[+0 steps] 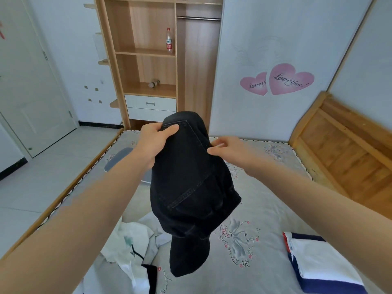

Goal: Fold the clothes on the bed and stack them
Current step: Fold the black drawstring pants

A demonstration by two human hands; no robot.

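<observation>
While held up in the middle of the frame, black jeans (191, 187) hanging bunched above the mattress (265, 209), lower end drooping toward the bottom centre. Left hand (156, 141) gripping the top edge of the denim, thumb laid across the stitched seam, fingers curled behind the cloth. Right hand (227, 148) pinching the right edge of the same garment between thumb and fingertips, just right of centre. In the lower left, a crumpled white garment (131, 240) lying unfolded on the mattress, with a black strip of cloth (151, 279) beside it at the bottom edge. In the lower right, a folded white and navy garment (318, 264) with a red trim lying flat, well apart from the crumpled heap. At upper centre, an open wooden wardrobe (152, 60) with a clear plastic bottle (169, 40) upright on a shelf. At right, two pink heart stickers (280, 80) on the wall and a wooden headboard (343, 143) below them. At left, a white door (31, 92).
</observation>
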